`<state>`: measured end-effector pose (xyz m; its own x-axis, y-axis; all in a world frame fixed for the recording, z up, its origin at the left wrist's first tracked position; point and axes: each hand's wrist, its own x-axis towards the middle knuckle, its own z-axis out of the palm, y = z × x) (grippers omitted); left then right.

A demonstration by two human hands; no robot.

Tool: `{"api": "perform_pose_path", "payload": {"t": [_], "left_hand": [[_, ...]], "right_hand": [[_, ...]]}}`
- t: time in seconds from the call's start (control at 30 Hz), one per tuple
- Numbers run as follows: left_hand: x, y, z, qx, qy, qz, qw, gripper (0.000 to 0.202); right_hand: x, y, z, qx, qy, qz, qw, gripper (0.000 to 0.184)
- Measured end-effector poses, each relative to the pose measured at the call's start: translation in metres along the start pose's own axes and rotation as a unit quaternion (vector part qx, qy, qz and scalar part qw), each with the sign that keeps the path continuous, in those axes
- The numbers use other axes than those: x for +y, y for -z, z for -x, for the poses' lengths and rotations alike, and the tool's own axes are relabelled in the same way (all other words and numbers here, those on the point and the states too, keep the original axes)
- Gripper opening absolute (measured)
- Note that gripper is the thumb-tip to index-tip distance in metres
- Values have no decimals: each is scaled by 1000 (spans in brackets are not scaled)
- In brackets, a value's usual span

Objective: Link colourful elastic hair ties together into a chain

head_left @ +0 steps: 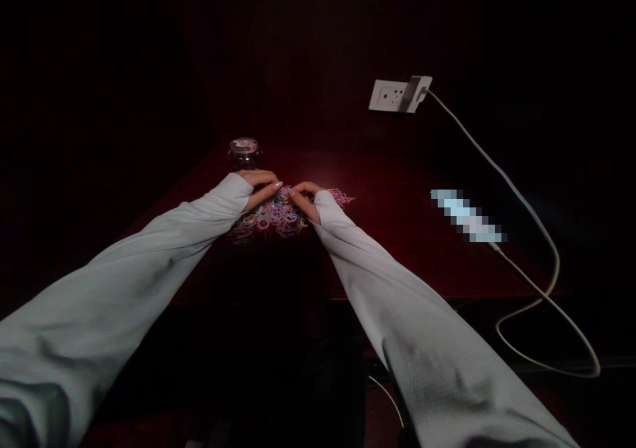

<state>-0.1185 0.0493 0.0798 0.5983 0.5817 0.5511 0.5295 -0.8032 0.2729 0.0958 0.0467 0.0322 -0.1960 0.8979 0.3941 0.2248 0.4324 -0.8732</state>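
Note:
A loose heap of small colourful hair ties (271, 219), mostly pink and purple, is spread on the dark red table. My left hand (261, 184) reaches into its far left side, thumb and finger drawn together at the tips. From the right, my right hand (305, 195) comes in close, its bent finger and thumb also pinched at the heap. Whatever the fingertips hold is too small to make out. Just beyond my right wrist lies a separate bunch of pink hair ties (342, 197). Behind my left hand stands a clear lidded jar (245, 153).
A pixelated phone-like object (467, 216) lies on the table at the right. Its white cable (527, 213) loops past the table's front edge and up to a charger (422, 89) in the wall socket (387, 97). The surroundings are very dark.

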Motion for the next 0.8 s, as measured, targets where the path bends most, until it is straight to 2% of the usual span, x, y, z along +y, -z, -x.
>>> {"api": "perform_pose_path", "payload": {"t": [0.4,0.67,0.8], "left_hand": [[-7,-2,0,-8,0,-6,1000,36],[-6,1,-2,-19,-1,-9,1000,34],[-15,9,2,-29,4,0,1000,34]], "right_hand": [[-2,0,0,15,2,0,1000,54],[3,1,-1,9,11,11,1000,47],[10,0,-3,17,12,12,1000,43]]}}
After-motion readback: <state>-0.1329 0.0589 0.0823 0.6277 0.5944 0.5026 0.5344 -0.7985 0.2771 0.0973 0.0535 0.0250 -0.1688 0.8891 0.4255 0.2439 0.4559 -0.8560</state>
